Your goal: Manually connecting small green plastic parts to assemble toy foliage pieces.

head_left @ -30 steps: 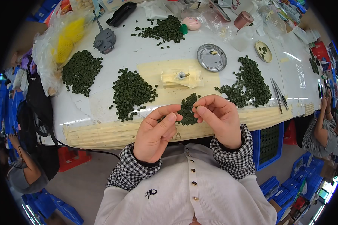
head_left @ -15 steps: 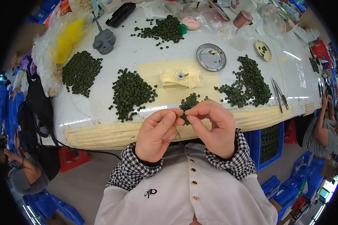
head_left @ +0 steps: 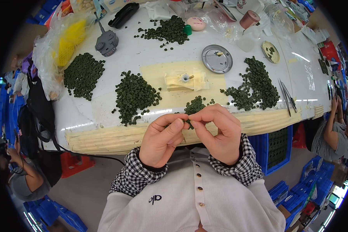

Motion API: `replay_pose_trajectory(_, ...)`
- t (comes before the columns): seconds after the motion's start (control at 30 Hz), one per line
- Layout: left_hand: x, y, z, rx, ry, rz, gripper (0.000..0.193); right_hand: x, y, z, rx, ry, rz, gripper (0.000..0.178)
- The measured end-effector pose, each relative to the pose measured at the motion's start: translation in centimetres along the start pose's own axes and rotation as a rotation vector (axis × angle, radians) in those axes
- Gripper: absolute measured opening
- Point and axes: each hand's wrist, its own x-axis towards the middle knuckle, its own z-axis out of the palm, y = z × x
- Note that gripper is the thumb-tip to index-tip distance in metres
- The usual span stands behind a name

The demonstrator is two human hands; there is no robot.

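Note:
My left hand [head_left: 162, 136] and my right hand [head_left: 219, 133] meet above the table's near edge, thumbs and forefingers pinched together fingertip to fingertip. Between them a tiny dark green piece [head_left: 187, 119] is partly visible, mostly covered by the fingers. Just beyond lies a small pile of dark green round pieces [head_left: 195, 105], partly hidden by my hands. A taped cream block with a metal socket and a short pin [head_left: 186, 79] stands farther back. Bigger piles of the same pieces lie to the left [head_left: 135, 96] and to the right [head_left: 259, 86].
A round metal lid [head_left: 217, 59] and a cream dish [head_left: 270, 52] hold a few bits. Tweezers [head_left: 285, 97] lie at the right. A grey toy tank turret [head_left: 106, 42] sits at the back left beside plastic bags [head_left: 46, 58]. A blue crate [head_left: 276, 150] stands below the right edge.
My fingertips have shifted slightly, and my right hand has edged a little to the left. The small dark piece is less exposed at my left fingers. The things on the table stay put.

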Motion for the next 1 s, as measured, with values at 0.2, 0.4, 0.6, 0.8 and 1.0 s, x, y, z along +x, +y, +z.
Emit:
replay_pose_trajectory(0.2,0.0,-0.2,0.1,0.072,0.025,0.005,0.018,0.0,-0.2,0.3,-0.055,0.038,-0.057,0.016)
replay_pose_trajectory(0.4,0.0,-0.5,0.1,0.080,0.018,0.036,0.018,-0.4,0.3,1.0,-0.134,0.091,-0.147,0.020)
replay_pose_trajectory(0.6,0.1,-0.6,-0.3,0.018,0.018,0.044,0.016,-0.5,0.3,0.9,-0.194,0.049,-0.211,0.025)
replay_pose_trajectory(0.8,0.1,-0.3,-0.3,-0.028,0.002,0.022,0.014,-0.6,0.3,0.5,-0.145,-0.024,-0.191,0.028)
replay_pose_trajectory(1.0,0.0,0.0,0.3,0.084,0.056,0.026,0.016,-0.2,0.2,-0.6,-0.019,-0.083,-0.053,0.023)
